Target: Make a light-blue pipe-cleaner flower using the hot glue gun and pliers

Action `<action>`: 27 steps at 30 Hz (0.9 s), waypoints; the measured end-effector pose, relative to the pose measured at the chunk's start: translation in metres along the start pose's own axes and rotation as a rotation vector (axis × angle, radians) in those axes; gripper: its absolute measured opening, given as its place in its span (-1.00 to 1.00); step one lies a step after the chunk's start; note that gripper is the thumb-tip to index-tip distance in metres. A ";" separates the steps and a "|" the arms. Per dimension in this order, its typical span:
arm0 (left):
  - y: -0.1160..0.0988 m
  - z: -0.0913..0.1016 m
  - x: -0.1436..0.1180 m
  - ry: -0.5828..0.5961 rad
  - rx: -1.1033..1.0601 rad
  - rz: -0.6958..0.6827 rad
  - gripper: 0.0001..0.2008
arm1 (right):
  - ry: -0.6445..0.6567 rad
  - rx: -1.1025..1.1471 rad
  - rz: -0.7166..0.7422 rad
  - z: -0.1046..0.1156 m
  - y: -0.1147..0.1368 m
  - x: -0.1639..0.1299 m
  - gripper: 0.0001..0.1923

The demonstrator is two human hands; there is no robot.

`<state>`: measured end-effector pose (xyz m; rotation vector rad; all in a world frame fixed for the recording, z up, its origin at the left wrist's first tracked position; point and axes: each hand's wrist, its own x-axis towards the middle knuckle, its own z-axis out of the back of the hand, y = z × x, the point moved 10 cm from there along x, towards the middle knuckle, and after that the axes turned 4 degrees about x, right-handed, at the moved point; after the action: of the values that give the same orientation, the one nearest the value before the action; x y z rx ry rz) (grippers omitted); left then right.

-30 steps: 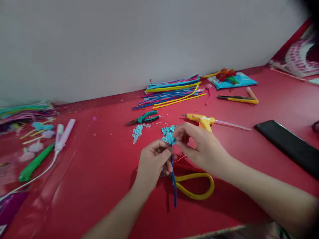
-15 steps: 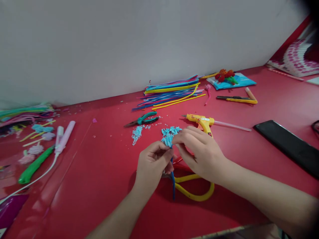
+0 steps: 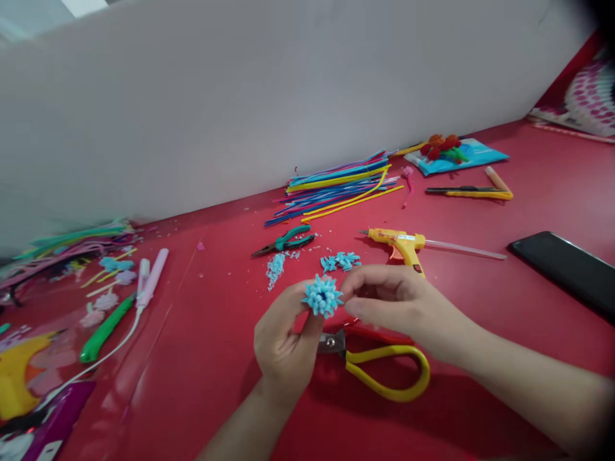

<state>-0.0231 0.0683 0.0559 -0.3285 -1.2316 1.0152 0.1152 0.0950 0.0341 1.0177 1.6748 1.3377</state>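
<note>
From my end of the feed I note the left hand (image 3: 288, 339) pinching the light-blue flower-like head (image 3: 323, 296) between thumb and fingers, its spiky face tipped toward the camera; any stem is hidden. The right hand (image 3: 408, 301) is just beside it, fingertips at the head's edge; I cannot tell whether they touch it or grip a small piece. Short blue pieces (image 3: 340, 261) lie just beyond both hands, a glue gun (image 3: 398, 240) beyond the right, pliers (image 3: 288, 240) beyond the left, scissors (image 3: 420, 378) below the right. I judge the step in hand to be checking or adjusting the spikes; the next move calls for a steady left pinch and light right fingertips.
</note>
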 end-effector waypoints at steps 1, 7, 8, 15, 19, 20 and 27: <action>-0.002 0.000 0.001 0.009 0.021 -0.024 -0.75 | 0.002 0.034 -0.018 -0.001 -0.003 0.000 -0.95; -0.008 -0.003 0.004 0.085 0.045 -0.094 -0.72 | -0.028 0.124 -0.030 -0.002 -0.009 -0.001 -0.97; -0.009 -0.003 0.004 0.087 0.052 -0.103 -0.73 | -0.023 0.127 -0.028 -0.003 -0.008 -0.001 -0.96; -0.015 -0.002 0.007 0.068 0.104 -0.128 -0.81 | 0.020 0.087 -0.018 -0.005 -0.004 0.000 -0.95; -0.015 -0.003 0.006 0.087 0.119 -0.108 -0.82 | -0.005 0.093 -0.010 -0.003 -0.005 0.000 -0.95; -0.015 -0.003 0.006 0.086 0.120 -0.110 -0.82 | -0.006 0.096 -0.008 -0.003 -0.005 0.000 -0.94; -0.019 -0.004 0.006 0.098 0.121 -0.183 -0.67 | 0.010 0.093 -0.023 -0.005 -0.004 -0.001 -0.94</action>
<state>-0.0105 0.0632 0.0715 -0.1665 -1.0857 0.9002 0.1107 0.0916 0.0307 1.0431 1.7648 1.2622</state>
